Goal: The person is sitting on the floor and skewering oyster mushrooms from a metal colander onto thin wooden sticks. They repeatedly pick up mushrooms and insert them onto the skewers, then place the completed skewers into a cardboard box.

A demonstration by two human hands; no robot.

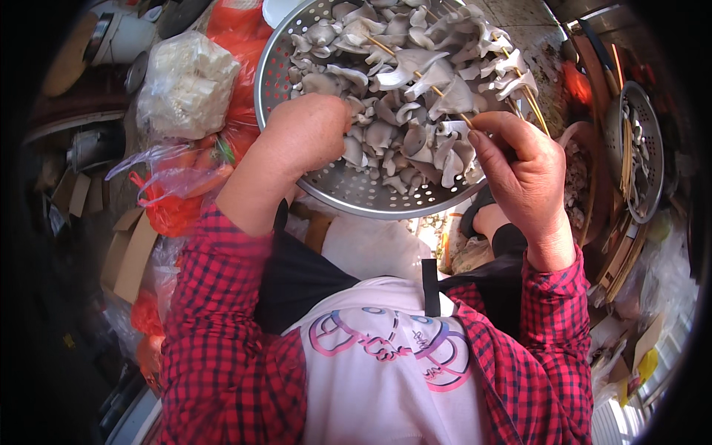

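Observation:
A large perforated metal colander [384, 213] holds a heap of grey oyster mushrooms [378, 133]. Between the thumb and fingers of my right hand [520, 161] is the lower end of a thin bamboo skewer [384, 47], which slants up to the left with several mushroom pieces threaded on it. My left hand [314, 130] reaches over the left part of the heap with its fingers curled in among the mushrooms; whether it grips a piece cannot be seen. More skewers threaded with mushrooms [514, 72] lie across the colander's right side.
Left of the colander lie a clear bag of white blocks [186, 83], red plastic bags [172, 208] and a cardboard box [133, 256]. At the right, a smaller metal colander [659, 150] holds skewers and mushroom pieces, near a tub of pale scraps [575, 183].

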